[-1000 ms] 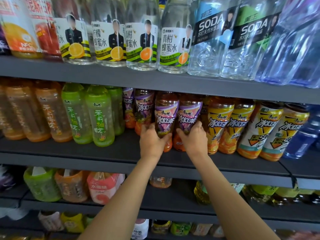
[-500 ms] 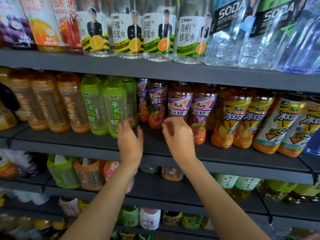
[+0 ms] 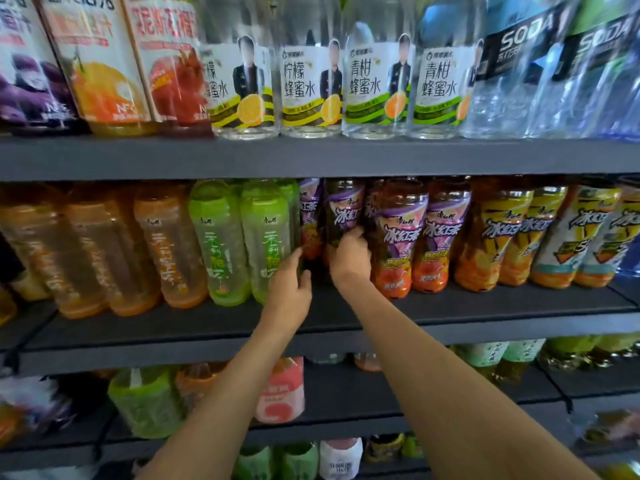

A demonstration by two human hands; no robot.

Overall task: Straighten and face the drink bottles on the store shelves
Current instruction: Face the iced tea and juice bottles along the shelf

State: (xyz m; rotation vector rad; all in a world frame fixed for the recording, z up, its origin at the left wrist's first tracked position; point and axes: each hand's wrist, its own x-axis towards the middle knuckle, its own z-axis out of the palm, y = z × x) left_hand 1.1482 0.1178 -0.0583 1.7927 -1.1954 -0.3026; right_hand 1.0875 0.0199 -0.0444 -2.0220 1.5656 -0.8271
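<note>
Head view, and both hands are up at the middle shelf (image 3: 485,327), working the purple-label iced tea section. The right hand (image 3: 349,259) has its fingers curled round a purple-label iced tea bottle (image 3: 343,216) set back in the row, grip clamped on its waist; that bottle sits deeper than its neighbours and its label reads partly turned. The left hand (image 3: 289,289) is beside the green jasmine tea bottle (image 3: 266,237), fingers reaching toward the leftmost purple-label bottle (image 3: 309,216) with thumb apart from them, nothing visibly held, though the fingertips are hard to read.

Scorecard so far: the two front purple bottles (image 3: 398,237) stand at the shelf edge, labels out, looking faced. The yellow-label iced teas (image 3: 498,237) and the honey water bottles (image 3: 304,84) on the top shelf (image 3: 311,157) also show labels forward. Left to do, by my read: pull the two recessed purple bottles forward and square, then check the orange tea bottles (image 3: 166,247) and the lower shelves, which look patchy.
</note>
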